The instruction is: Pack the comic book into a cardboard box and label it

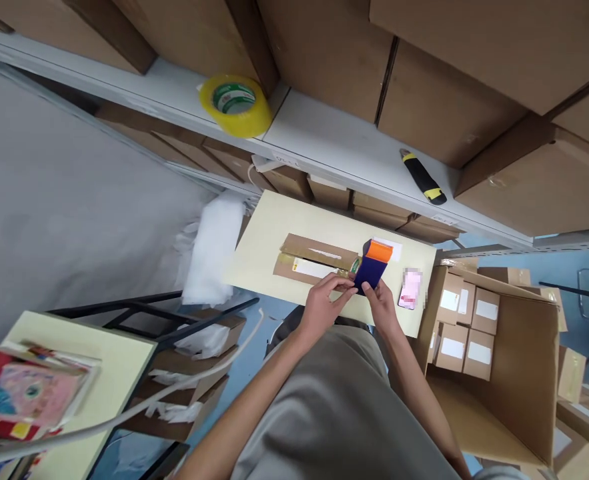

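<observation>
A slim dark blue box (369, 275) with a bright orange end is held over the pale table (259, 230), tilted with its orange end away from me. My right hand (383, 308) grips its near right side, thumb on the front face. At its lower left corner, my left hand (328, 301) is closed with thumb and fingertips pinched against the box. Just left lies a flat brown carton (319, 252) with tape along it and a gap showing something white inside. A small green-and-white round thing (355, 265), partly hidden by the blue box, sits at the carton's right end.
A phone (410, 289) lies right of my hands, a white paper (393, 249) behind them. The shelf (319, 130) above holds yellow tape (235, 105), a utility knife (423, 177) and large cartons. At right stands an open carton (521, 373) with several labelled boxes (453, 348).
</observation>
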Available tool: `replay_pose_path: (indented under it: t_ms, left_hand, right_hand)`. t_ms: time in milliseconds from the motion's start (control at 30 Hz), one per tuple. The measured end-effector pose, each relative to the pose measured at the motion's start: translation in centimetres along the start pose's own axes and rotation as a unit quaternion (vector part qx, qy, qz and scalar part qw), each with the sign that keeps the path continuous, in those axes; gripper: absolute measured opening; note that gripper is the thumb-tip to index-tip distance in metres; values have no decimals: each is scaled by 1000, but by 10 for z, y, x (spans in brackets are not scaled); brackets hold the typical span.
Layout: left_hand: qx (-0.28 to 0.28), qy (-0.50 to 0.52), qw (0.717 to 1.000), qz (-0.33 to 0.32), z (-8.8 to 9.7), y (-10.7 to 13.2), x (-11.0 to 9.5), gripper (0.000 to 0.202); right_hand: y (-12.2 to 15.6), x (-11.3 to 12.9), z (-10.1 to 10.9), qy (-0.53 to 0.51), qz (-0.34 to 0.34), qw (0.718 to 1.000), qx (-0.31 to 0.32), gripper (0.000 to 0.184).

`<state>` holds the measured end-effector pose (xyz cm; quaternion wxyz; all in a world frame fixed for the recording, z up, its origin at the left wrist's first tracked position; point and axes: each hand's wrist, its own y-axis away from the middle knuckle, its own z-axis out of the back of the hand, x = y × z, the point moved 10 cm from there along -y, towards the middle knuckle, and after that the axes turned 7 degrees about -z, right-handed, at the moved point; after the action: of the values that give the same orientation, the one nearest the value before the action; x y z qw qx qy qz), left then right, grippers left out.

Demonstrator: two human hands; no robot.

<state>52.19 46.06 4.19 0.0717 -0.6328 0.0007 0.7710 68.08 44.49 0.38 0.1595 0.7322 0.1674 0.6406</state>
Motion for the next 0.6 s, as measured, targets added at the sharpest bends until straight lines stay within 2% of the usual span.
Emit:
replay_pose_path:
  t_ms: [200,367,467,533,600]
  left_hand:
    - [-76,35,996,41,38,-1,-1,25]
    - [-29,71,994,76,52,4,3,32]
    - [3,69,992,102,64,7,13,35]
    - [0,66,992,108,78,8,21,37]
    - [-26,83,990,107,96,6,29,48]
  right_hand:
    - [0,24,-35,28,16,999,32,74]
    - [-2,24,-61,43,2,996,73,71]
    - [-7,16,-70,81,-4,994,68,71]
    - [-10,16,-73,130,9,990,55,70]
    - [-11,20,-78,183,25,981,59,67]
